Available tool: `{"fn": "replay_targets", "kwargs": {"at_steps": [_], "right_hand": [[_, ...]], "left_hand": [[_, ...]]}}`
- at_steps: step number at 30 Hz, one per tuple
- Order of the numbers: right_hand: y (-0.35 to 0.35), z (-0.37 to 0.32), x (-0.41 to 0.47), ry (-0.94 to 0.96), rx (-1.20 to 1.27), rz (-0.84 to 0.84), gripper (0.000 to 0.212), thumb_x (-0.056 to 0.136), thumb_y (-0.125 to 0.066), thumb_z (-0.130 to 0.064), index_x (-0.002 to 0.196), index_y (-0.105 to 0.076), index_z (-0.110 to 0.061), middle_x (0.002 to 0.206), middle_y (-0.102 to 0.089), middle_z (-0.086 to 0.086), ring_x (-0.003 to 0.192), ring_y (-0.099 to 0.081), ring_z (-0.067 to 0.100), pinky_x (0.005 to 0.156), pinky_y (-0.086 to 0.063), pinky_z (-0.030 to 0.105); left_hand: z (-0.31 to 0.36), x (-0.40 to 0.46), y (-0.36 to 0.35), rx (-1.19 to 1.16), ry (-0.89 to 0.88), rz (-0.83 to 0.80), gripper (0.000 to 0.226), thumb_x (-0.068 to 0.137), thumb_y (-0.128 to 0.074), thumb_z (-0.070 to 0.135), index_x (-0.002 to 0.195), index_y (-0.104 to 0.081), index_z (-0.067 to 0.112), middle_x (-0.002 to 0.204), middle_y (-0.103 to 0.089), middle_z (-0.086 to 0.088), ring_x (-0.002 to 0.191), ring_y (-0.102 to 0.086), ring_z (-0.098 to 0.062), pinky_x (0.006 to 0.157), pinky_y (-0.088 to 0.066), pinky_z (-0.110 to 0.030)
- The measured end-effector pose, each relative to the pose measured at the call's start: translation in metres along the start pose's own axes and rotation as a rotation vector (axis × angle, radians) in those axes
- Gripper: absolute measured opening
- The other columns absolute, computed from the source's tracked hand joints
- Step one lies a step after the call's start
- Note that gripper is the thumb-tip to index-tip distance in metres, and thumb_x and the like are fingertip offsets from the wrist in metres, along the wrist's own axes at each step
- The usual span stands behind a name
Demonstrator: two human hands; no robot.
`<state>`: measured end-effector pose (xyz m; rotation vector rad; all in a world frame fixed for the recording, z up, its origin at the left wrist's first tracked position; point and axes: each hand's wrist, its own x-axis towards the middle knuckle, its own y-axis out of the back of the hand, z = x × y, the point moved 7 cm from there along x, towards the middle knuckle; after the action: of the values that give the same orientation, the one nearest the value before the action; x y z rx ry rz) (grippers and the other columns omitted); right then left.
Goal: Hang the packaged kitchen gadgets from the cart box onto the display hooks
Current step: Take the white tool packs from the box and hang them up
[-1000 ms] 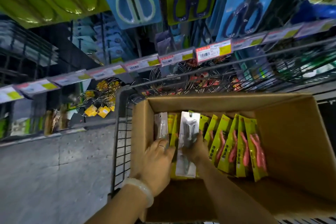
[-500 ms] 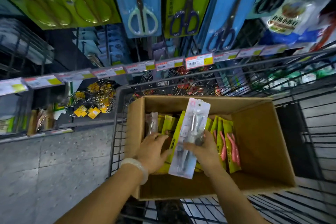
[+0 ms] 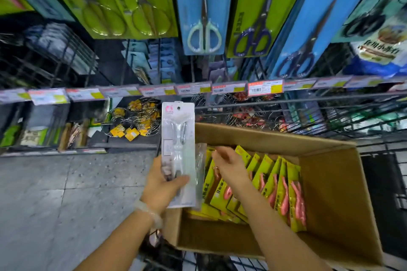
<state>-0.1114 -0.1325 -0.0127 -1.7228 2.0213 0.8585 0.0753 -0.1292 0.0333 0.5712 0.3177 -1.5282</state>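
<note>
Floor (image 3: pixel 55 193): grey tiles fill the 8 o'clock part of the view, beside the cart.
Lower shelf (image 3: pixel 66 138): at 9 o'clock, under a strip of price tags (image 3: pixel 193 89); wire strainers with yellow labels (image 3: pixel 132 121) lie there.
Left hand (image 3: pixel 163 185): just left of centre, fingers (image 3: pixel 181 179) and thumb curled round the lower part of a white packaged gadget (image 3: pixel 178 145), holding it upright, clear of the box.
Hang hole (image 3: pixel 178 108): at the pack's top end, pointing to 12 o'clock, free and unobstructed.
Right hand (image 3: pixel 229 166): at centre, over the box, fingers loosely bent and holding nothing; whether it touches the yellow packs below I cannot tell.
Cart box (image 3: pixel 330 182): cardboard, from centre out to 4 o'clock, with a row of yellow packs (image 3: pixel 275 182) standing on edge inside.
Scissor cards (image 3: pixel 203 11): hang across 11 to 1 o'clock on the display.
Step in hand: one pack is lifted out, not yet hung.
Next move: probably raise the pack toward 12 o'clock, find a free hook for it (none shows clearly here) and line the hole up squarely before sliding it on.
</note>
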Motion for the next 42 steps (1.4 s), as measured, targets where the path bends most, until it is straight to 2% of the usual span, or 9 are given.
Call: {"fn": "replay_targets", "kwargs": {"at_steps": [4,8,17,26,29,31,34,36,42], "right_hand": [[-0.025,0.083,0.043,-0.193,-0.447,-0.117,0.035,0.086,-0.065,-0.024,0.117,-0.053,-0.014,0.099,-0.062,0.0,0.106,-0.059,0.025,0.073,-0.048,0.024],[-0.057,0.11,0.064,-0.248,-0.414,-0.16,0.069,0.079,-0.074,-0.025,0.135,-0.038,-0.005,0.116,-0.057,0.012,0.108,-0.056,0.026,0.09,-0.047,0.035],[-0.079,0.116,0.084,-0.229,-0.474,0.026,0.025,0.092,-0.051,-0.012,0.113,-0.055,0.002,0.116,-0.062,0.022,0.108,-0.057,0.037,0.079,-0.044,0.033],[-0.04,0.114,0.042,-0.301,0.031,0.061,0.029,0.093,-0.039,0.002,0.114,-0.05,-0.014,0.106,-0.059,0.01,0.089,-0.055,0.024,0.073,-0.043,0.031],[-0.016,0.116,0.019,-0.337,0.133,0.068,0.025,0.093,-0.038,0.004,0.108,-0.05,-0.013,0.093,-0.058,0.011,0.07,-0.052,0.021,0.059,-0.043,0.026],[0.0,0.113,0.003,-0.373,0.227,0.088,0.022,0.096,-0.04,-0.003,0.108,-0.055,-0.014,0.091,-0.063,0.012,0.073,-0.057,0.024,0.064,-0.045,0.03],[0.008,0.091,-0.022,-0.397,0.482,-0.019,0.02,0.098,-0.046,-0.03,0.101,-0.062,-0.019,0.099,-0.067,0.013,0.086,-0.063,0.027,0.079,-0.048,0.039],[0.012,0.067,-0.039,-0.342,0.568,-0.099,0.03,0.087,-0.059,-0.04,0.106,-0.064,-0.018,0.103,-0.068,0.012,0.092,-0.064,0.029,0.083,-0.051,0.043],[0.0,-0.028,-0.078,0.032,0.369,-0.146,0.052,0.072,-0.077,-0.008,0.113,-0.055,-0.031,0.104,-0.071,0.003,0.098,-0.066,0.027,0.084,-0.053,0.046]], "left_hand": [[-0.015,0.005,0.023,-0.021,0.018,0.089,0.049,0.07,-0.07,-0.017,0.106,-0.054,0.012,0.093,-0.067,-0.008,0.077,-0.069,-0.015,0.058,-0.055,-0.017],[-0.02,0.016,0.028,0.046,0.021,0.081,0.046,0.069,-0.075,-0.009,0.108,-0.053,0.002,0.098,-0.068,-0.015,0.086,-0.07,-0.026,0.066,-0.059,-0.026],[-0.019,0.028,0.032,0.075,0.036,0.078,0.054,0.069,-0.078,-0.002,0.115,-0.053,0.011,0.103,-0.069,-0.01,0.09,-0.069,-0.025,0.08,-0.058,-0.035],[-0.016,0.025,0.032,0.073,0.046,0.116,0.046,0.069,-0.075,-0.012,0.106,-0.052,0.004,0.088,-0.067,-0.004,0.068,-0.066,-0.004,0.062,-0.054,-0.015],[-0.016,0.023,0.033,0.069,0.038,0.125,0.049,0.068,-0.077,-0.01,0.11,-0.054,-0.002,0.095,-0.069,-0.011,0.077,-0.068,-0.012,0.07,-0.056,-0.023],[-0.013,0.018,0.031,0.076,0.028,0.121,0.05,0.067,-0.077,-0.01,0.111,-0.055,-0.002,0.1,-0.069,-0.015,0.084,-0.069,-0.019,0.071,-0.058,-0.025],[-0.009,0.009,0.024,0.061,0.028,0.097,0.04,0.07,-0.072,-0.015,0.095,-0.055,0.011,0.085,-0.065,-0.005,0.07,-0.067,-0.003,0.059,-0.051,-0.01],[-0.003,0.001,0.022,0.057,0.005,0.087,0.041,0.07,-0.072,-0.015,0.092,-0.052,0.013,0.08,-0.06,0.001,0.066,-0.061,-0.002,0.056,-0.047,-0.006],[0.013,-0.021,0.052,-0.042,-0.061,0.061,0.05,0.071,-0.071,-0.016,0.112,-0.052,0.005,0.1,-0.065,-0.01,0.087,-0.063,-0.021,0.067,-0.055,-0.015]]}}
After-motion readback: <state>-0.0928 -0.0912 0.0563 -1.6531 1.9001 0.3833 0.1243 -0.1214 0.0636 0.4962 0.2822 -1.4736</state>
